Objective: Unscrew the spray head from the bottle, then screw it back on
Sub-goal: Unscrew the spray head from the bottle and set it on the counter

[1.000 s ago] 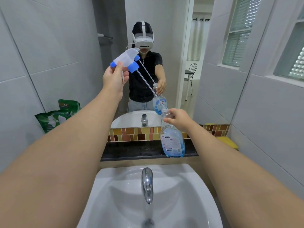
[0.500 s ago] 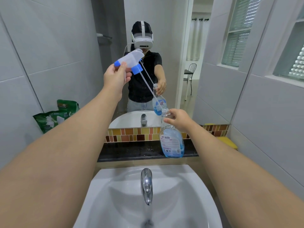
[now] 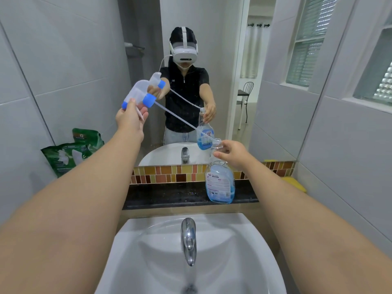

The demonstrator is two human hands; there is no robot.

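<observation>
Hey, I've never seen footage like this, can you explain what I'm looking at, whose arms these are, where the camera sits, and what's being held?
There is no robot here. The camera is worn on a person's head and looks forward and down, so the two bare arms are the wearer's own. A mirror ahead reflects that person.

The left hand holds up a clear spray head with blue parts. It is unscrewed; its long dip tube slants down to the open neck of the bottle. The right hand steadies that neck.

The bottle holds blue liquid and stands on a dark ledge behind a white sink with a chrome tap. A green pouch leans against the left wall.
</observation>
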